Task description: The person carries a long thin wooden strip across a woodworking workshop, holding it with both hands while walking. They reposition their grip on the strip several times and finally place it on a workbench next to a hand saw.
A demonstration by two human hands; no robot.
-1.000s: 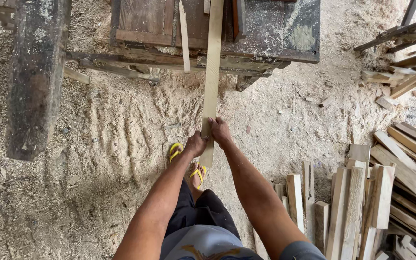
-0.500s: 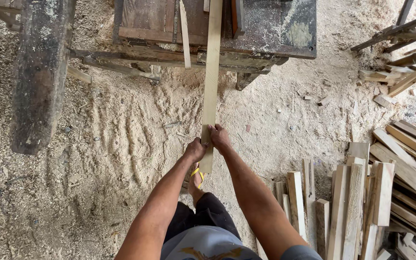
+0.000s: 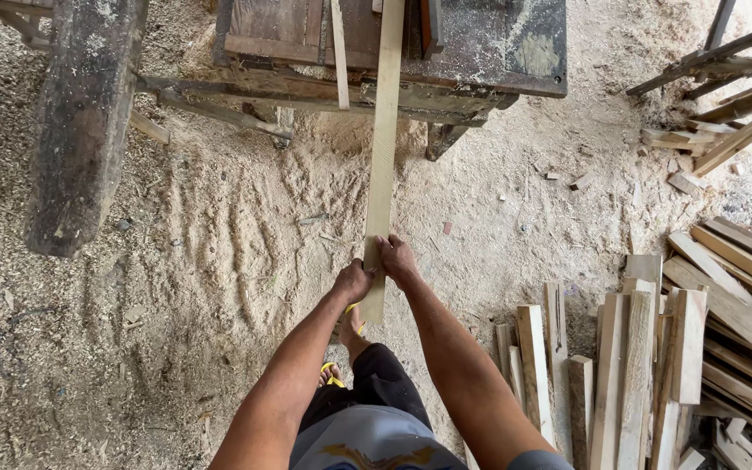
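Pale wood runs away from me in one long thin slat [image 3: 382, 148], its far end lying on the dark top of the saw table [image 3: 498, 52] and its near end hanging in the air above the sawdust floor [image 3: 176, 287]. I have both hands on it close to that near end. My left hand [image 3: 352, 281] is curled shut around the slat's left edge, knuckles up, and my right hand [image 3: 396, 258] is clamped on the right edge just a little farther along, fingers wrapped under so I cannot see their tips. The two hands touch each other across the wood. A short stub of the slat sticks out past my grip toward my body, over my foot in a yellow sandal [image 3: 352, 320]. A second, narrower strip [image 3: 339, 52] lies on the table just left of my slat. To my right, cut boards [image 3: 637, 374] stand stacked in a pile, well apart from the slat.
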